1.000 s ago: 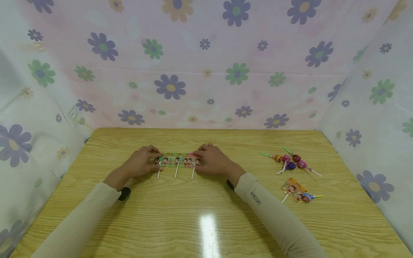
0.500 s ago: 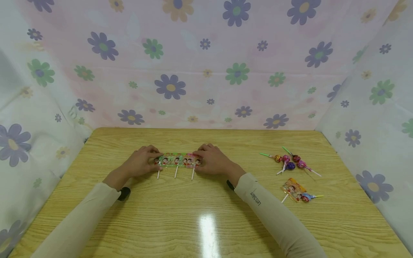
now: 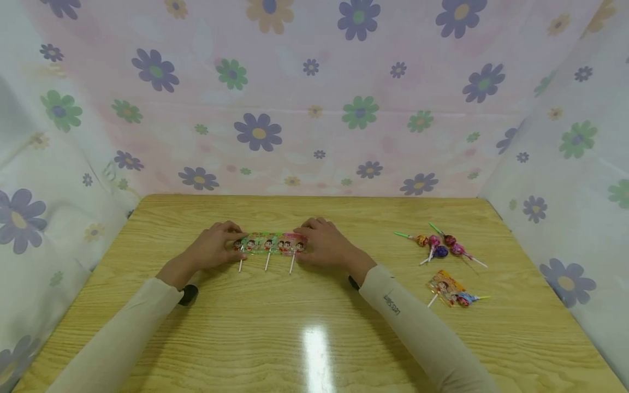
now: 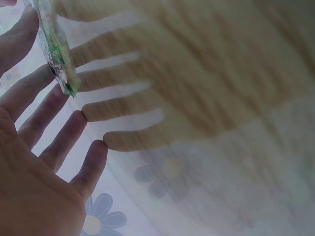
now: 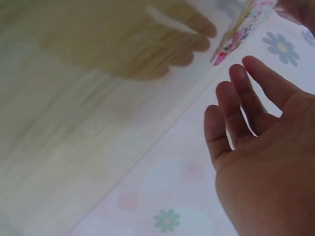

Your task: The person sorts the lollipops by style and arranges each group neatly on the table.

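hands [image 3: 216, 248] apparently unmoved, both pinching the lollipop strip [image 3: 269, 244] ends as before.

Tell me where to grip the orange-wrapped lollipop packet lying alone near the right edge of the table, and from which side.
Likely best by the wrapper body of the orange packet, pinched from above across its short width. It lies flat on the table, so its edges offer little hold from the side. Its thin white stick points toward the person; a small blue lollipop touches its right end, so come in from the left.
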`<state>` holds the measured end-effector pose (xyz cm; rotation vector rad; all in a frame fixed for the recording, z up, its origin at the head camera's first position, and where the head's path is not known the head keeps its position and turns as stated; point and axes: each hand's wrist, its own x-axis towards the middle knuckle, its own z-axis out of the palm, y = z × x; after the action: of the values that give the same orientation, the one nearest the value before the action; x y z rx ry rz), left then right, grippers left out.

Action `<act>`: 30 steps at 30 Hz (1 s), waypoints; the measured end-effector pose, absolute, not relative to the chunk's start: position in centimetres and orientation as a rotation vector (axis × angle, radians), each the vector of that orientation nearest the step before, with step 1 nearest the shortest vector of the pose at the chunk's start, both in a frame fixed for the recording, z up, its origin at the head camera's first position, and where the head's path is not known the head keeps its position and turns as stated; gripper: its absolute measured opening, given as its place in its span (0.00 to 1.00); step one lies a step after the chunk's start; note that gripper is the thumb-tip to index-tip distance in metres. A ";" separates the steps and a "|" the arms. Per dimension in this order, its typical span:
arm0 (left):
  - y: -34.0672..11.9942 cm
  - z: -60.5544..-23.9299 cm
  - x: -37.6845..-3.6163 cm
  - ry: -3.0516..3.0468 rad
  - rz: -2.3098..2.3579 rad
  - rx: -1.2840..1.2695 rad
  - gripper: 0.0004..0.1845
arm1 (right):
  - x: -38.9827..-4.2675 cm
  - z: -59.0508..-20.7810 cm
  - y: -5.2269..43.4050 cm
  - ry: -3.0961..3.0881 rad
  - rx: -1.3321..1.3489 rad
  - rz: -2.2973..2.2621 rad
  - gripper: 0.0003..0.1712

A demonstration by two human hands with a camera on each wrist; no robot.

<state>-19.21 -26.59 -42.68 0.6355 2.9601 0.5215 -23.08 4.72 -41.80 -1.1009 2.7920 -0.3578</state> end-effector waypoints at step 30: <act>-26.6 -42.6 -19.2 2.949 0.530 0.626 0.32 | -17.3 -40.2 19.3 2.985 -0.951 -0.539 0.38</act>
<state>-19.15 -26.58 -42.58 0.6263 2.9488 0.5295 -17.34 19.33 -40.24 -0.9509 2.9853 -0.5385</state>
